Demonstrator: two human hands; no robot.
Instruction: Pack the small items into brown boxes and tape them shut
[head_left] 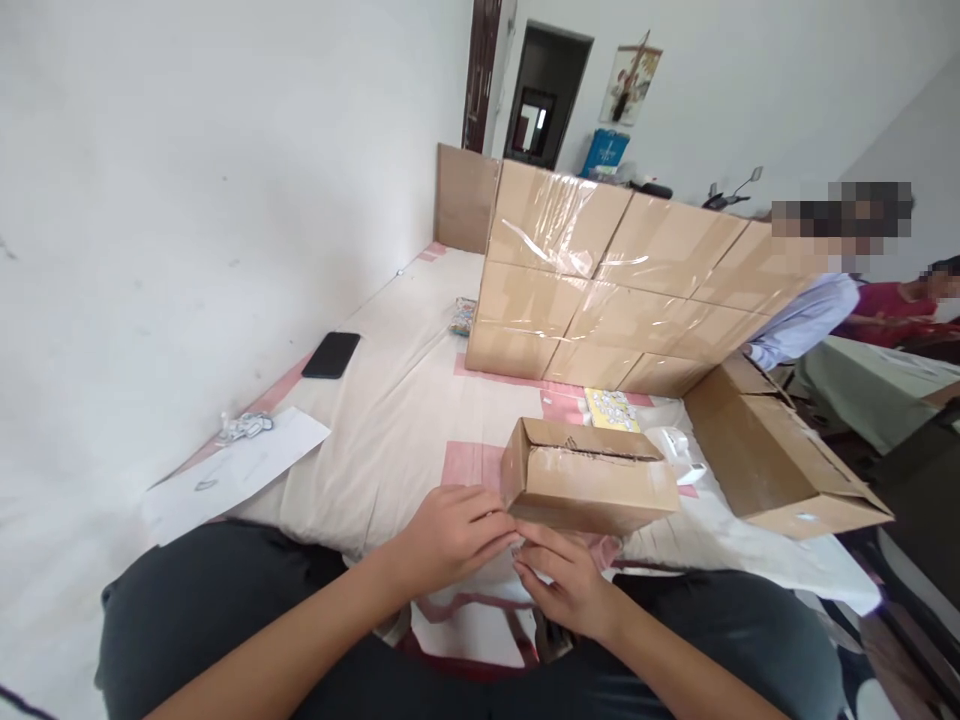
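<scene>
Cloth-covered table [397, 420], white wall [225, 150]

Left hand [459, 530], right hand [568, 583]: fingers curled by carton [592, 490], front edge, grip unclear; cardboard partition [637, 290] obscures far edge.

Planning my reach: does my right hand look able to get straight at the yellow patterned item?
Probably not: the small cardboard box stands between your right hand and the yellow patterned item, though reaching over it looks possible.

Lit brightly and diffusely, grading to soft grey on the white wall [225, 200] left of the carton stack [637, 310]. Streaked with white glare on the stack's clear tape [570, 215]. Falls to near-black in the doorway [547, 75] behind the stack. Stretched toward frame edges, well out from the stack. Pixelated over a person's head [847, 225] just right of it.
</scene>
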